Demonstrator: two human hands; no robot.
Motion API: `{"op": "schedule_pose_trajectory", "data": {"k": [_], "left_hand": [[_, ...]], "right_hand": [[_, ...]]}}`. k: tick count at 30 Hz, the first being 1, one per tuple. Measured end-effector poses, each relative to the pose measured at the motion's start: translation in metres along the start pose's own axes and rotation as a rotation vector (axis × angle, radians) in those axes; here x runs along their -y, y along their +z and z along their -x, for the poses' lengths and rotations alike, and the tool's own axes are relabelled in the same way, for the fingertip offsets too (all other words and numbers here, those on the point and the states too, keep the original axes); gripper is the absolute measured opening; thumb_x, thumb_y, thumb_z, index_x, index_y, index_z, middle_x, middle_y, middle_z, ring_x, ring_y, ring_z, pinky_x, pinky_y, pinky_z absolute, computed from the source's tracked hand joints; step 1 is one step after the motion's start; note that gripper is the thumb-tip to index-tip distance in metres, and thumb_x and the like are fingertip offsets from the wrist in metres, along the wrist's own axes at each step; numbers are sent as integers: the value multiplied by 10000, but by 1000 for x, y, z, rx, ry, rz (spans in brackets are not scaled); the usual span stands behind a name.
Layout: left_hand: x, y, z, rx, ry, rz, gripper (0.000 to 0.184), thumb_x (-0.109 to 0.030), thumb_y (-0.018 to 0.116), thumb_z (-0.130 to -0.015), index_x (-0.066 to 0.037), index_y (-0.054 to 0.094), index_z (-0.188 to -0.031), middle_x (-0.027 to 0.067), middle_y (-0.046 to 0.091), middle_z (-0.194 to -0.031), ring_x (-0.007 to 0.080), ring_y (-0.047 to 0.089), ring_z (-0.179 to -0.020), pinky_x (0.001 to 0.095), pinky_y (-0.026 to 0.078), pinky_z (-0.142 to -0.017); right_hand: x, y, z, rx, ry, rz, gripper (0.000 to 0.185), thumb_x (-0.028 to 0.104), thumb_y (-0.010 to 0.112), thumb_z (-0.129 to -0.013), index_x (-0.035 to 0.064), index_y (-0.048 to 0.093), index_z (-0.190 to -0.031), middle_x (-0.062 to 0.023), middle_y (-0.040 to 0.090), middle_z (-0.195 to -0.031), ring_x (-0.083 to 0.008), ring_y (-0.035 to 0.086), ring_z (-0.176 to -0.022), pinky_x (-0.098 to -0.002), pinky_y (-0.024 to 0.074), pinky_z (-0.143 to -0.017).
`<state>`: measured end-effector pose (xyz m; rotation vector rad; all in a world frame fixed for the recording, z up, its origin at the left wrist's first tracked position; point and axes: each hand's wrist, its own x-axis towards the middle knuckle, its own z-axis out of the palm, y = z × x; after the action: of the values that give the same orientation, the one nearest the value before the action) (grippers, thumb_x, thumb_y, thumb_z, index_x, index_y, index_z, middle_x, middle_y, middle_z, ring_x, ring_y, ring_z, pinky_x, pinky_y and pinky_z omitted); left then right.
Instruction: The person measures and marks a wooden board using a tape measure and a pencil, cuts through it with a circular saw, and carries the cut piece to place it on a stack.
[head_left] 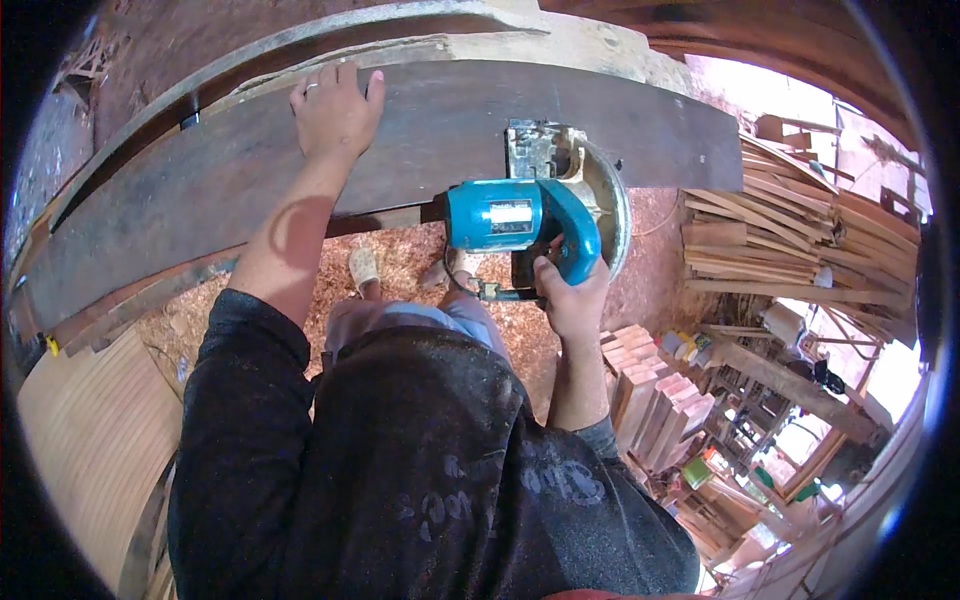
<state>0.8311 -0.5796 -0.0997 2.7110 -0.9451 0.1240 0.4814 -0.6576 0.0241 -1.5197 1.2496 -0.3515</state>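
Observation:
A long dark board [430,110] lies across the view. My left hand [337,110] rests on it near the far edge, palm down, fingers apart, with a ring on one finger. To the right, a teal circular saw [497,215] sits with its metal base on the board and its motor over the near edge. My right hand [575,293] is wrapped round the saw's rear handle. The round guard is on the saw's right side; the blade's contact with the board is hidden.
Stacked wood strips [770,225] lie at the right, with cut wood blocks [660,395] below them. A pale wood panel [95,440] stands at the lower left. Shavings [400,265] cover the floor round my feet. Rough timber [560,47] runs behind the board.

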Motion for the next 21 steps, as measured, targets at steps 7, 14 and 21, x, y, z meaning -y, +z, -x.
{"op": "schedule_pose_trajectory", "data": {"k": [7,14,21], "left_hand": [[1,2,8,-72,30,11,467,-476,551,-1005,-75,669,-1212,146,689,-1198,309,615,-1195,514,370,-1099],[1,3,14,-105,40,26,461,-472,565,-994,-71,680,-1191,143,697,-1175,312,628,-1166,520,383,-1084],[3,5,22,-106,52,38,468,-465,573,-987,-62,671,-1205,147,691,-1194,313,622,-1176,525,377,-1090]], "right_hand": [[2,-1,-1,28,11,4,244,45,749,-840,37,646,-1061,-6,644,-847,-84,583,-731,-270,498,-674],[-8,-4,-4,26,-39,-12,274,64,775,-824,26,644,-1062,-18,660,-861,-93,594,-738,-276,509,-673],[-6,-5,-4,43,-48,-5,279,83,770,-833,23,631,-1068,-21,648,-844,-88,580,-705,-274,489,-634]]}}
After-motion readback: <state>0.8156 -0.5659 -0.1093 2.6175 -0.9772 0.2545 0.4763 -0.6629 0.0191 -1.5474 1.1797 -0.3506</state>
